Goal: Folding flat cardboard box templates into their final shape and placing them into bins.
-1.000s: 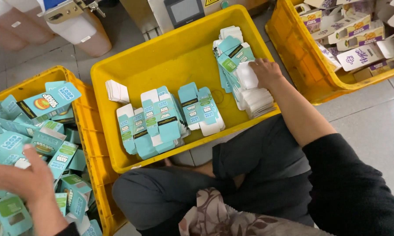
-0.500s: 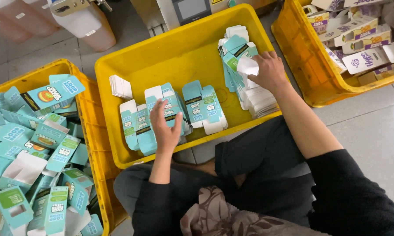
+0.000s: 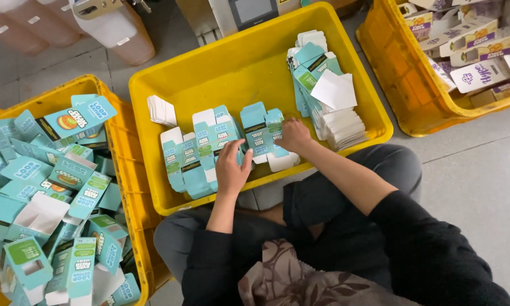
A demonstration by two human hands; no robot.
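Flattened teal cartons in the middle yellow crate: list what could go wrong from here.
1. Both hands, left hand and right hand, press on the row of flattened teal cartons; they might slide apart.
2. The tall upright stack of teal and white cartons leans against the yellow plastic crate wall and may topple.

left hand (image 3: 232, 167) flat, right hand (image 3: 293, 136) curled
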